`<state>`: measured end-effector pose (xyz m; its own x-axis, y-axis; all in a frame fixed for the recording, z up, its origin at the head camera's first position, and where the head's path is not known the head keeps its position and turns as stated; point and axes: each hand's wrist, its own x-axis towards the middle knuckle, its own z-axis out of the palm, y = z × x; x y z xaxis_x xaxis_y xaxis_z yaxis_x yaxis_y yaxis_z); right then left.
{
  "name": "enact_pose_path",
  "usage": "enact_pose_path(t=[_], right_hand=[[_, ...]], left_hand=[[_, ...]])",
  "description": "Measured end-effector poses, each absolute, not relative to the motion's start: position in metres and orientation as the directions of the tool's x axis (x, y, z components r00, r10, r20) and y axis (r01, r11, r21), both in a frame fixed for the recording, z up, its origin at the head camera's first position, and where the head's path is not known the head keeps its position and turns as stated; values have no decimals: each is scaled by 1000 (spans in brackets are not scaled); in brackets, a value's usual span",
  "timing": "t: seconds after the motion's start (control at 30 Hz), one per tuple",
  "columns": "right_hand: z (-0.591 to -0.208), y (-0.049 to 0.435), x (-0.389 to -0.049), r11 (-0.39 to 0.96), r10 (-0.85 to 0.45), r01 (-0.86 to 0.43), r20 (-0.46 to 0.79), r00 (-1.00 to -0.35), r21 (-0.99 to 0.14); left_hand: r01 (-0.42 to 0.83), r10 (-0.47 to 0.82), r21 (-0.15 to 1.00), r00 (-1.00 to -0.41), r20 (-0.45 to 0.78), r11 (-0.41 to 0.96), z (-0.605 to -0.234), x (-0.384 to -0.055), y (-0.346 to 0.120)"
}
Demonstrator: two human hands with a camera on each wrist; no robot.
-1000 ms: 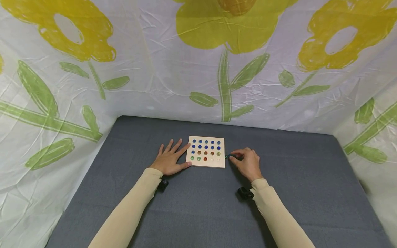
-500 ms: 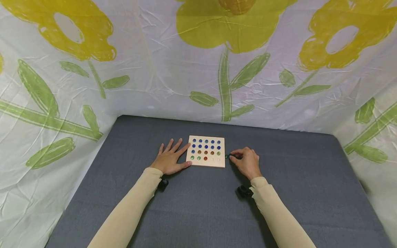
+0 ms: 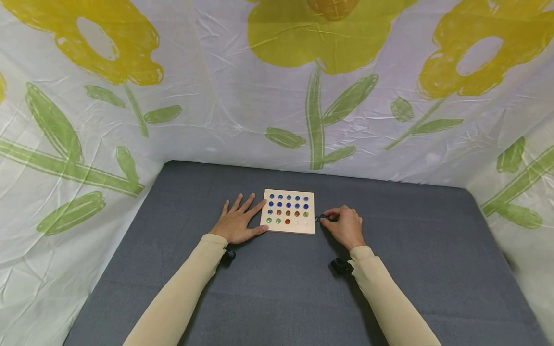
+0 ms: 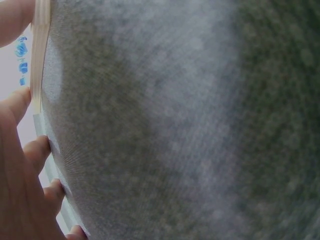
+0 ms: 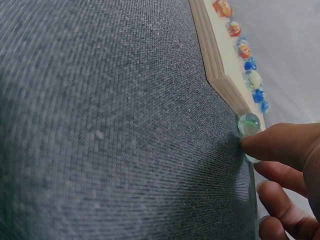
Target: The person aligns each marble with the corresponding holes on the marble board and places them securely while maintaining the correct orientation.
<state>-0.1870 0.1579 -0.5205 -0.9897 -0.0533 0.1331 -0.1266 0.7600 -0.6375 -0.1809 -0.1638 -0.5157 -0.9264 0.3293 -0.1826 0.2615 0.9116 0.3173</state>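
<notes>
A pale wooden board (image 3: 287,229) lies on the dark grey cloth, bearing rows of glass marbles in blue, amber, green and red. The two hollows at the right end of its near row hold no marble. My left hand (image 3: 236,226) lies spread flat, thumb and index fingertip at the board's left edge. At the right side, my right hand (image 3: 346,227) pinches a clear marble (image 5: 253,159) between thumb and index finger, which largely cover it. Another clear marble (image 5: 249,124) with a green swirl rests on the cloth close to the board's side, just ahead of the thumb.
The grey cloth-covered table (image 3: 277,293) spreads around the board. White fabric with painted yellow flowers (image 3: 329,38) hangs behind and along both sides. A black wrist camera (image 3: 339,265) sits at the right cuff, another (image 3: 227,258) at the left.
My right hand has shifted only very slightly beside the board's right edge, its pinch kept. The left hand and the marbles on the board stay as they were.
</notes>
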Motion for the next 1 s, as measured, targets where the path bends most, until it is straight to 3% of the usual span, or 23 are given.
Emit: enact_pose_path(t=[1.0], right_hand=[[-502, 151, -177, 705, -118, -228, 206, -971, -672]], left_hand=[[260, 327, 308, -926, -189, 915, -514, -180, -162]])
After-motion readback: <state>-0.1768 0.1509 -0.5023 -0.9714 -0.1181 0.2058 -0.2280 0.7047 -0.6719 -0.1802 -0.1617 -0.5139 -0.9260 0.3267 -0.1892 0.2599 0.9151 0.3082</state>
